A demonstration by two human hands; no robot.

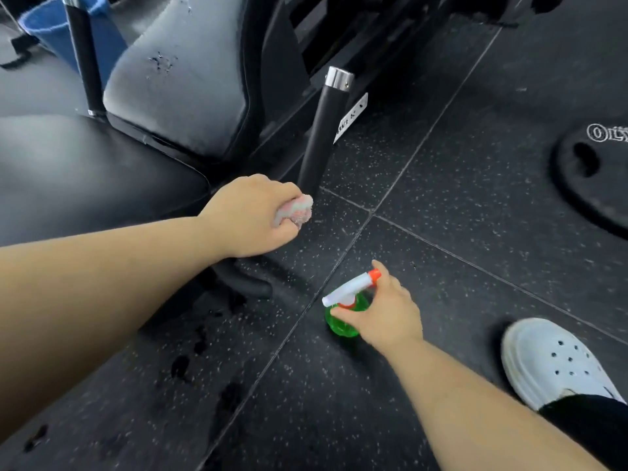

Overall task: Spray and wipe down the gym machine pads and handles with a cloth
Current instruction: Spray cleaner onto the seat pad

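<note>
My left hand (248, 215) is closed around a bunched pastel cloth (296, 209), pressed against the base of a black machine handle (323, 130) with a chrome cap. My right hand (384, 311) grips a green spray bottle (343, 321) with a white and orange trigger head, standing on the floor. A grey back pad (183, 79) with worn spots rises behind the black seat pad (85, 171). A second black handle (83, 56) stands at the upper left.
A blue bucket (47, 28) sits at the far left behind the machine. A black weight plate (591, 175) lies on the speckled rubber floor (458, 215) at right. My white clog (550, 362) is at lower right. Wet spots mark the floor at lower left.
</note>
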